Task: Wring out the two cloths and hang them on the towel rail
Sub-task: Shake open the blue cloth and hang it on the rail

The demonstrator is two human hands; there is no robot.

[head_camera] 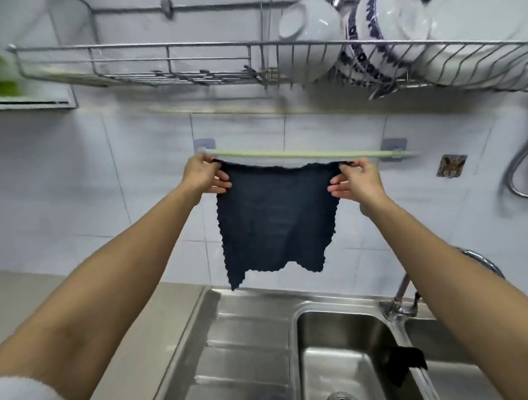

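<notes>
Tiled wall (136,174): each hand, left (203,175) and right (356,181), pinches dark cloth (275,223) below rail (300,154), dish rack (162,62) overhead.

Even, diffuse light is filling the scene, cool and slightly bluish on the tiled wall (142,186). Soft glare is showing on the white bowls (310,27) in the dish rack (168,59) and on the steel sink (250,344), whose basin is falling into shade. Faint shadows are lying under the rack and behind the dark cloth (275,223). Wide-angle distortion is bowing the rack and stretching the forearms toward the lower corners. Motion blur is softening the rack, the towel rail (300,154) and the frame edges.
</notes>
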